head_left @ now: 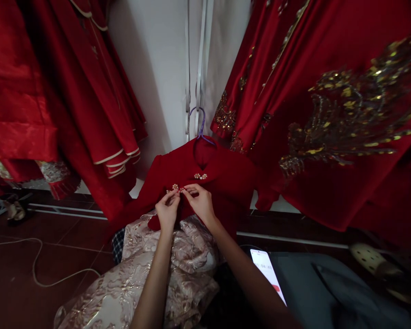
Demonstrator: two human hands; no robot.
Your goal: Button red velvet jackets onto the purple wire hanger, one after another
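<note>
A red garment (226, 183) hangs on a purple hanger (201, 124) in front of me, its lower part drawn toward my lap. A jewelled flower clasp (200, 176) sits on its chest. Just below, another jewelled flower ornament (175, 187) shows beside my fingers. My left hand (167, 208) pinches at this ornament, thumb and fingertips together. Close against it, my right hand (199, 201) also pinches, fingertips nearly touching the left ones. What lies between the right fingertips is too small to make out. Pale pink brocade fabric (150, 274) lies across my lap under both forearms.
Red garments (89, 91) hang on the left, and a red garment with gold sequins (329, 137) on the right. A lit phone (265, 274) rests at the lower right beside a grey surface (315, 288). A white cable (37, 260) runs over the floor.
</note>
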